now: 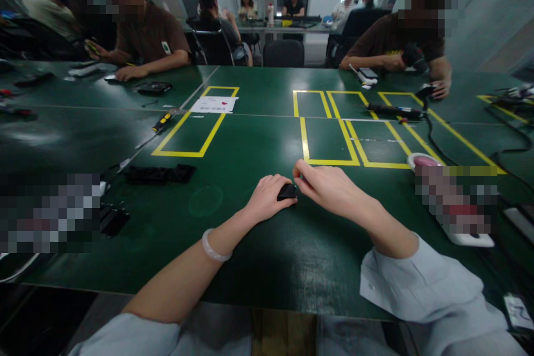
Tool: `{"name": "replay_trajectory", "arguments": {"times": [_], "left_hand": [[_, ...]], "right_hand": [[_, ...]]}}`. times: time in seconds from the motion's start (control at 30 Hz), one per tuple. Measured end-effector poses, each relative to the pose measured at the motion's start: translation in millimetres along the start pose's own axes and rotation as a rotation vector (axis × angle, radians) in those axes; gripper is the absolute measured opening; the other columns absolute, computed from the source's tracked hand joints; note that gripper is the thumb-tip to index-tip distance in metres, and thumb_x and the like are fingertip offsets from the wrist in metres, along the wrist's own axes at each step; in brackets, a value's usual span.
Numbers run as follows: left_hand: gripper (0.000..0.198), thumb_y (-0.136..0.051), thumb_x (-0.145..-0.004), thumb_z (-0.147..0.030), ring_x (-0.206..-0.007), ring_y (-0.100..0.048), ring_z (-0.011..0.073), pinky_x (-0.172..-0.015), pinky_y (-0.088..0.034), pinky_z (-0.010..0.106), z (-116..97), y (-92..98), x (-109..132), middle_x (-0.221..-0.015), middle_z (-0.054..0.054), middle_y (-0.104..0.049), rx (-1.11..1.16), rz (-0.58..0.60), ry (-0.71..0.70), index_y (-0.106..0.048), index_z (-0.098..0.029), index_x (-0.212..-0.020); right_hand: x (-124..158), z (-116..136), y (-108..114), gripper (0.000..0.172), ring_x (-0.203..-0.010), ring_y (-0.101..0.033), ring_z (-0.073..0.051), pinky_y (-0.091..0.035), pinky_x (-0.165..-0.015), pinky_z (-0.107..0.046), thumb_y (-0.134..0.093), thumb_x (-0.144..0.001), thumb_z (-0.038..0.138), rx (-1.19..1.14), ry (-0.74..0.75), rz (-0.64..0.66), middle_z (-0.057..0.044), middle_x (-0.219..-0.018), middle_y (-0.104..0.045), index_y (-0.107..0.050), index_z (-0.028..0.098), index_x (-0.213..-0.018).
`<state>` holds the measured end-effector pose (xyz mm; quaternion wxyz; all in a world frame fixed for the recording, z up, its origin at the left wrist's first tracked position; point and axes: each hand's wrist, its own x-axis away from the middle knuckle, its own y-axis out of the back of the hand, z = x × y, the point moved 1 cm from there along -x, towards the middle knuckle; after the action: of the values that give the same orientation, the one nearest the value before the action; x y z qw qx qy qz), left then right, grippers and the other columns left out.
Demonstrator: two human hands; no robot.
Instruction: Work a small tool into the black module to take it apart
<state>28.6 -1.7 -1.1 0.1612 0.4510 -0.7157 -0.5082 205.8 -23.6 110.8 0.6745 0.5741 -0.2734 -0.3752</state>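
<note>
My left hand (267,198) rests on the green table and grips a small black piece (286,192) between thumb and fingers. The piece is dark and blocky; its kind cannot be made out. Close on its right, my right hand (325,184) is closed, with fingers curled and thumb and forefinger pinched together near the piece. Whatever may be in that pinch is hidden or too small to name.
Black parts (161,173) lie left of my hands, with a yellow-black screwdriver (162,122) beyond. Yellow tape (334,162) marks rectangles on the table (250,144). A black corded tool (396,111) and a white-rimmed tray (475,239) are at right. Co-workers sit opposite.
</note>
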Motion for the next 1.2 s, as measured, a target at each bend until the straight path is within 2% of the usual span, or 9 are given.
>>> {"name": "replay_trajectory", "arguments": {"times": [0.13,0.37,0.57,0.83,1.07,1.2], "left_hand": [[0.038,-0.06,-0.084,-0.053,-0.096,-0.054,0.024,-0.089,-0.041,0.039,0.1,0.4,-0.1,-0.099,0.004,-0.059,0.002,-0.002,0.003,-0.056,-0.021,-0.103],[0.039,-0.06,-0.084,-0.053,-0.097,-0.054,0.0242,-0.09,-0.041,0.04,-0.9,2.0,0.0,-0.102,0.005,-0.059,0.019,0.001,-0.001,-0.055,-0.022,-0.106],[0.038,-0.06,-0.084,-0.053,-0.095,-0.054,0.0238,-0.088,-0.041,0.039,-0.1,0.7,0.2,-0.099,0.004,-0.059,0.017,-0.008,0.007,-0.056,-0.021,-0.103],[0.039,-0.06,-0.083,-0.053,-0.099,-0.054,0.0249,-0.091,-0.04,0.041,-0.7,1.7,-0.3,-0.103,0.005,-0.059,0.012,0.013,0.008,-0.055,-0.022,-0.107],[0.038,-0.061,-0.083,-0.053,-0.097,-0.054,0.024,-0.09,-0.041,0.04,-0.2,0.7,-0.2,-0.1,0.004,-0.06,0.02,0.002,0.005,-0.057,-0.022,-0.104],[0.039,-0.061,-0.083,-0.053,-0.097,-0.054,0.0237,-0.09,-0.041,0.039,0.2,0.7,0.2,-0.101,0.004,-0.06,0.01,-0.01,-0.007,-0.057,-0.021,-0.105]], "right_hand": [[-1.6,0.0,-0.5,0.026,-0.063,-0.06,-0.016,-0.023,-0.054,-0.025,-0.032,-0.099,0.038,0.035,-0.026,0.013,-0.003,-0.074,-0.066,-0.05,0.019,-0.1],[0.0,-0.6,-0.9,0.018,-0.063,-0.059,-0.015,-0.024,-0.053,-0.024,-0.034,-0.097,0.029,0.005,0.008,-0.016,-0.002,-0.077,-0.066,-0.048,0.019,-0.104],[-1.6,-1.0,-1.7,0.025,-0.062,-0.059,-0.017,-0.023,-0.053,-0.025,-0.032,-0.098,0.039,0.021,-0.002,-0.001,-0.002,-0.073,-0.064,-0.049,0.02,-0.1],[0.4,-2.6,-1.5,0.017,-0.063,-0.059,-0.016,-0.024,-0.053,-0.025,-0.035,-0.096,0.029,0.003,0.018,-0.008,-0.002,-0.078,-0.066,-0.047,0.02,-0.105],[-1.6,-0.1,-0.4,0.027,-0.063,-0.059,-0.016,-0.023,-0.054,-0.025,-0.033,-0.098,0.04,0.03,-0.014,0.017,-0.002,-0.073,-0.065,-0.051,0.02,-0.1],[-1.5,-2.5,-1.4,0.022,-0.062,-0.059,-0.016,-0.023,-0.053,-0.024,-0.034,-0.098,0.035,0.023,-0.004,0.012,-0.002,-0.074,-0.065,-0.049,0.02,-0.103]]}}
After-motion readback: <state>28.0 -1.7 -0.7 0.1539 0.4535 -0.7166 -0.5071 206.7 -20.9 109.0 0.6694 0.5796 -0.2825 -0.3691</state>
